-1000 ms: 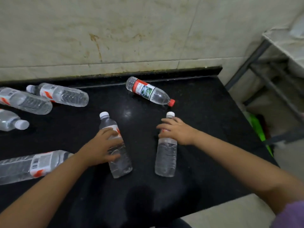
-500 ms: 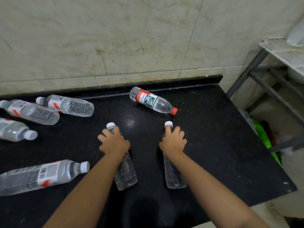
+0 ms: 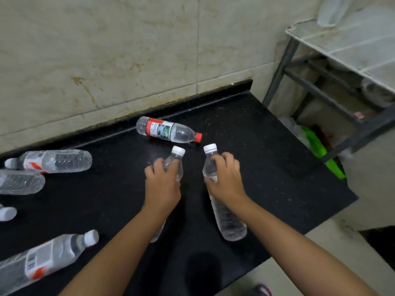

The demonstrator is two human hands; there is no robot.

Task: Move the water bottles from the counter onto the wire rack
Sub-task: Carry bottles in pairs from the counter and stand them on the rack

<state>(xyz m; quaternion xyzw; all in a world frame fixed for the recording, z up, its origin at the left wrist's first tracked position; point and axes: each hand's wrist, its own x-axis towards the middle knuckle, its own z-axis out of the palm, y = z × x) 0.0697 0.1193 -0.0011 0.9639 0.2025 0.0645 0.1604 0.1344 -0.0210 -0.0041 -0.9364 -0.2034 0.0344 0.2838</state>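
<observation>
Black speckled stone forms the counter (image 3: pixel 267 146), backed by a stained, cream-tiled wall (image 3: pixel 106 50).

At the far left edge, a cluster of clear water bottles lies on its side. The rearmost one (image 3: pixel 53 161) has a white cap pointing left and a red-and-white label. Just in front of it lies a second bottle (image 3: pixel 20 182), cut off by the frame. Below that, only a white cap (image 3: pixel 7 213) of another bottle shows. Nearest the viewer, a long bottle (image 3: pixel 42 259) with a barcode label lies with its white cap pointing up and right.

Toward the middle, near the wall, a red-capped bottle (image 3: pixel 168 130) with a red-and-green label lies on its side, cap pointing right.

In front of it, the left hand (image 3: pixel 162 186) has its fingers curled round the upper part of a white-capped bottle (image 3: pixel 176 160); the cap tilts up and to the right, and the lower body is mostly hidden under the forearm. Whether this bottle touches the counter cannot be told.

Just beside it, the right hand (image 3: pixel 226 178) grips the neck and shoulder of another white-capped bottle (image 3: pixel 226 218), fingers wrapped over the top and thumb on the near side. Its cap points away from the viewer and its base reaches toward the counter's front edge. The two caps are close but apart.

Off the counter's right end stands the wire rack (image 3: pixel 342 45) with a pale mesh shelf on a dark grey frame. Something bright green (image 3: pixel 316 144) lies low beside the rack, between it and the counter.
</observation>
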